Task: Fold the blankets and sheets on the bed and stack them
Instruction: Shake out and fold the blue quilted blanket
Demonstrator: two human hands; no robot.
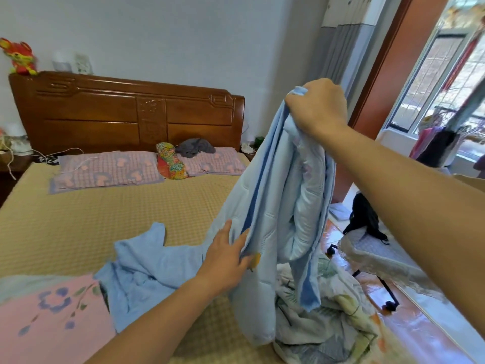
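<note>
A light blue quilted blanket [283, 206] hangs in the air over the bed's right edge. My right hand [319, 106] grips its top corner, raised high. My left hand [228, 256] reaches to the hanging edge lower down, fingers spread and thumb against the fabric. A blue towel-like sheet [147, 269] lies crumpled on the bed [105, 214]. A folded pink sheet with blue flowers [49, 319] lies at the near left. A leaf-patterned blanket [328, 319] is bunched at the bed's near right corner, under the hanging one.
Two pink checked pillows [105, 170], a floral cushion [170, 161] and a grey cloth [194, 147] lie by the wooden headboard [126, 111]. A wheeled chair with a lace cover [375, 256] and black bag stands on the right floor, near the window.
</note>
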